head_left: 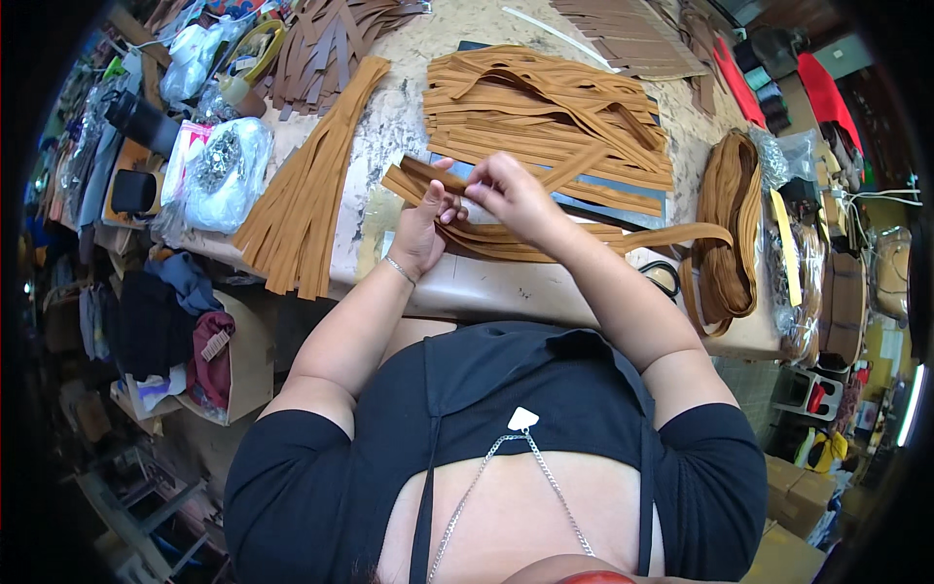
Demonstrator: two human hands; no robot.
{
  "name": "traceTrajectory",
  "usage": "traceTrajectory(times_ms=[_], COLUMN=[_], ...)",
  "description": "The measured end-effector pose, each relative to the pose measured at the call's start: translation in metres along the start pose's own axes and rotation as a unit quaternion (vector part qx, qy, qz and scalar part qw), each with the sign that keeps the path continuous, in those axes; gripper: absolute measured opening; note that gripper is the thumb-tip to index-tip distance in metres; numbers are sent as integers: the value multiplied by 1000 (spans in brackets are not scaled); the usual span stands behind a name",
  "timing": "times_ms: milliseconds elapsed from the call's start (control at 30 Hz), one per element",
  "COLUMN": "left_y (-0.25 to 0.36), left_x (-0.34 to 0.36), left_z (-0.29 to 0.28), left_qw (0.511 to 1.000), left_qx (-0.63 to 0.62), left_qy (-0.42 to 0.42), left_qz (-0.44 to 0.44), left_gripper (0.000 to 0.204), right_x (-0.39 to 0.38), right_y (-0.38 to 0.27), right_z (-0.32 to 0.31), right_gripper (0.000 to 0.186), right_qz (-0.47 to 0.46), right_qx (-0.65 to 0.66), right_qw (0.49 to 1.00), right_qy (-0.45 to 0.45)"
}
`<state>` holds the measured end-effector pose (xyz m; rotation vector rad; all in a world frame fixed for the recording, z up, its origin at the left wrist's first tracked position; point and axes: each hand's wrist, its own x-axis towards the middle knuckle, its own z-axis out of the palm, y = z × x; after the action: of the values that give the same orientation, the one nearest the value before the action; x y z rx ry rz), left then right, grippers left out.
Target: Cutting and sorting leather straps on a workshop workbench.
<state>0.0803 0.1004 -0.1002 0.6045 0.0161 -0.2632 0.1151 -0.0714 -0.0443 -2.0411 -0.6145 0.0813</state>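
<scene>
- So both hands are on a strip of tan-brown zipper tape (681,235), going by the raised line down its middle. The worked end is at the near side of the table (525,282), in front of the chest, likely because that's the easiest spot to see and reach.
- Left hand (425,226): fingers curled round the tape near its end, thumb up. Looks like the steadying hand to me, keeping the end from flopping about.
- Right hand (508,195): thumb and fingertips pinched together on the tape just beside the left. A pinch like that probably gives finer control than a full fist. Can't make out exactly what the fingertips are doing.
- From the hands the tape runs under the right forearm to a fat coil (736,219) standing on edge at the right. I'd guess it sits there so lengths pull off without tangling.
- Loose lengths lie in a flat, mostly sideways pile (545,102) beyond the hands, close but leaving working room.
- Another bunch (321,185) fans out to the left, ends poking over the table edge, gathered at the far end, presumably to keep the strips together.
- Darker brown strips (331,49) sit further back, well apart from the hands.
</scene>
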Motion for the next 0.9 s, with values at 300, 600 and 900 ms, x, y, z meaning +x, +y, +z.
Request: traceTrajectory(times_ms=[300, 600, 900], left_y=[-6, -3, -11], left_x=[4, 8, -9], left_z=[-10, -2, 25], left_qw=[990, 1000, 992], left_qx=[137, 7, 32], left_qy=[17, 7, 121], left_qz=[37, 24, -27], left_gripper=[35, 36, 29], right_x=[11, 11, 0], right_y=[20, 41, 10], right_z=[-15, -18, -18], right_gripper=[15, 12, 15], right_qz=[21, -31, -57], right_qx=[-330, -352, -112], right_qw=[943, 935, 989], right_qy=[28, 23, -72])
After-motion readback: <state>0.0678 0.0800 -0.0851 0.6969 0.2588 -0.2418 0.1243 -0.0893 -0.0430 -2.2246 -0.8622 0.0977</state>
